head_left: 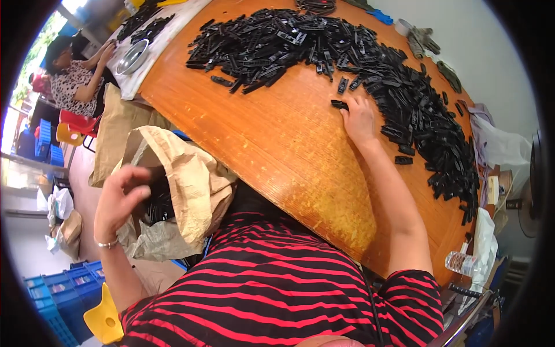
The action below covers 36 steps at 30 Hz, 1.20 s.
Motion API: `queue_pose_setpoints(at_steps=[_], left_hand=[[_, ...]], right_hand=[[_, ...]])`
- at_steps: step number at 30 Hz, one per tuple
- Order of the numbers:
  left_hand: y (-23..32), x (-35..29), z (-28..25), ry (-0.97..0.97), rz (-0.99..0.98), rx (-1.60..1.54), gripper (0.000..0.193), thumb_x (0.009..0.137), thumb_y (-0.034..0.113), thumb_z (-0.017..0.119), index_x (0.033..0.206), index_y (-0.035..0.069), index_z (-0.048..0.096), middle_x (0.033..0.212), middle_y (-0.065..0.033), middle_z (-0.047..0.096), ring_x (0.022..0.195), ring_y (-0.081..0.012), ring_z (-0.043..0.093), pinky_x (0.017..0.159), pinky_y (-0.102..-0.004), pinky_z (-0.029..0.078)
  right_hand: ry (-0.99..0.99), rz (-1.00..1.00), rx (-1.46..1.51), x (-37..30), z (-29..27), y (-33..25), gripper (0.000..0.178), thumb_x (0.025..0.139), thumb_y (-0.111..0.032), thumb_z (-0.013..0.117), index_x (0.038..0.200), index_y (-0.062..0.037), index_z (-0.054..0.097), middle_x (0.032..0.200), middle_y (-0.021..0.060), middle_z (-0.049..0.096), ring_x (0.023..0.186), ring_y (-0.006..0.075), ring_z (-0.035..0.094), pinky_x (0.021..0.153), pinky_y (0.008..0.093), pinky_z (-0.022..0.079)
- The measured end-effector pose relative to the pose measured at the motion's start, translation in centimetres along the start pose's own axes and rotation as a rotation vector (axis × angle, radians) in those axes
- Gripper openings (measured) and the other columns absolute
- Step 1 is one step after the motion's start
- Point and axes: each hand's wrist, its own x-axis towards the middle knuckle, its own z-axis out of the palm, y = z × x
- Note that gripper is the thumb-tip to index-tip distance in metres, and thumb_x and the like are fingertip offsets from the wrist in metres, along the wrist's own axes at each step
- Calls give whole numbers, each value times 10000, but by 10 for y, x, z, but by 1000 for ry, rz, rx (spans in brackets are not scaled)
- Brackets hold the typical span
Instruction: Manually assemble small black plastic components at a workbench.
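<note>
My right hand (360, 120) is over the table, its fingertips pinching a small black plastic part (339, 104). Just beyond it, a similar loose part (342, 85) lies at the edge of a long curved heap of black plastic parts (404, 95). My left hand (122, 196), with a bracelet at the wrist, is at the mouth of a brown paper sack (193, 173). Its fingers are curved and apart from the thumb, and I see nothing held between them. More black parts (160, 202) lie inside the sack.
The orange wooden table (277, 133) has a worn near edge. A clear plastic bottle (462, 263) lies at the right, near a fan (527, 202). At the far left a person (78, 81) sits at a white-topped table with a metal bowl (133, 56). Blue crates (66, 295) stand lower left.
</note>
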Motion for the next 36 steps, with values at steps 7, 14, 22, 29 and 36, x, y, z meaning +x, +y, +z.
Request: queue_pose_setpoints(at_steps=[7,14,22,29,36], left_hand=[[55,143,37,161,437,-165,147,877,120,642,966,4,640,864,-41,630,818,-93,579,710,-216,456],[-4,328,154,229,407,436,859,715,577,716,1382,115,432,1297,-239,502,1239,-378,436,1059,-457,323],[34,286,244,370,419,339,617,799,385,708,1334,181,476,1394,-260,359,1287,-421,356,1069,-465,339],[50,241,259,151,742,202,604,791,263,731,1326,157,471,1363,-244,398,1263,-420,388,1047,-457,372],[55,202,240,137,897,187,581,745,148,749,1270,97,507,1291,-155,492,1225,-356,436,1022,-427,389]], right_hand=[[84,73,145,-20,7,5,230,765,-107,717,966,-70,612,951,93,578,966,321,532,806,429,431],[132,121,214,-14,9,-7,259,726,-96,729,923,-34,572,935,124,574,948,328,534,829,411,430],[103,133,237,-17,7,2,256,738,-128,714,925,-47,559,957,112,550,964,311,512,842,418,403],[162,162,352,-24,4,-2,259,729,-95,712,928,-40,556,908,123,576,923,330,537,818,409,433],[202,99,359,-60,-20,-21,266,732,-61,721,949,-18,574,895,130,580,835,296,572,742,362,472]])
